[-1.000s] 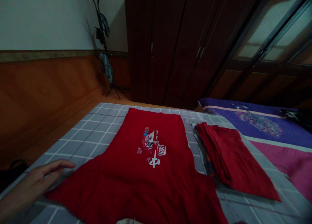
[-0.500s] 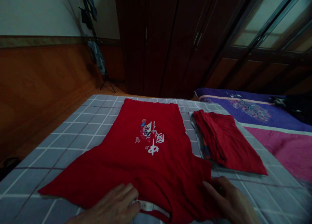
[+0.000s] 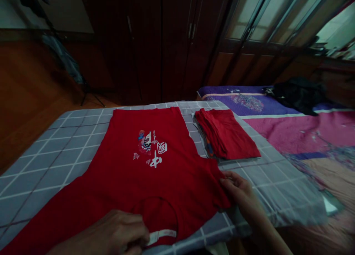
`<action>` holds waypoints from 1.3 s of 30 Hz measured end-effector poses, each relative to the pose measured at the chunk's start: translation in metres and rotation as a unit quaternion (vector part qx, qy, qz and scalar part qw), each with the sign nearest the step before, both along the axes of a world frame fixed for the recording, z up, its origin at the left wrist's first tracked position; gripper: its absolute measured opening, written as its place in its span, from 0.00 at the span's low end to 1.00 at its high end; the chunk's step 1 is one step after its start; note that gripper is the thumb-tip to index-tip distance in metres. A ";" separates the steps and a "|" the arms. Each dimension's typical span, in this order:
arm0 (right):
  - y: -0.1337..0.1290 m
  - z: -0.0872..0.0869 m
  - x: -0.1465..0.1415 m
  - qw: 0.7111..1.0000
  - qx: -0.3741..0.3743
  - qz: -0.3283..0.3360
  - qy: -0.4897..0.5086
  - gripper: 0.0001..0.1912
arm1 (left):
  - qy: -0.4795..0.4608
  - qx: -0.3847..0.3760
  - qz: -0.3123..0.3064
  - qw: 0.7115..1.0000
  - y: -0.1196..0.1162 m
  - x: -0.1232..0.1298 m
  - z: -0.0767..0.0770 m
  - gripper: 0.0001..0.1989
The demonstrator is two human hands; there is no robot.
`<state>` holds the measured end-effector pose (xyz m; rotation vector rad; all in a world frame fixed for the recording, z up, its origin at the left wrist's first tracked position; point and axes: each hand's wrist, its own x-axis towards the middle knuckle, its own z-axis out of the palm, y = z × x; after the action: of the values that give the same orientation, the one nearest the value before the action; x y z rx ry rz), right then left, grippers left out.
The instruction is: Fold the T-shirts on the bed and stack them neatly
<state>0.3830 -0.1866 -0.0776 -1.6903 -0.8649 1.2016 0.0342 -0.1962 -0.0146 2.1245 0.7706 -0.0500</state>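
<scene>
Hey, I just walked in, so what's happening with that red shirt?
A person has a red T-shirt spread out, print up, on a grey checked sheet, with its collar toward them. Their right hand pinches the edge of one sleeve. Their left hand is at the collar, beside the white label; whether it grips the cloth is hard to tell. The shirt is unfolded, and a folded stack topped with red cloth lies to its right.
</scene>
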 end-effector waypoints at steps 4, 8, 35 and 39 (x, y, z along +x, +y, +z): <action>-0.002 -0.007 -0.002 0.998 0.052 0.001 -0.026 0.17 | 0.008 0.091 -0.065 0.994 0.017 0.049 0.003 0.13; -0.002 -0.018 0.004 0.988 0.074 -0.064 -0.123 0.15 | -0.048 0.193 -0.177 0.964 0.020 0.075 -0.044 0.32; -0.040 -0.007 -0.083 0.772 0.346 0.135 -0.516 0.16 | -0.268 -0.039 0.215 0.938 0.027 0.074 -0.095 0.31; -0.056 -0.010 -0.058 0.773 0.333 0.122 -0.526 0.21 | -0.220 0.125 0.117 0.960 0.026 0.069 -0.083 0.33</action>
<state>0.3250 -0.2426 -0.0875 -1.5557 -1.9450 -0.1239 0.1029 -0.1706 -0.0979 2.1465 0.7800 0.6560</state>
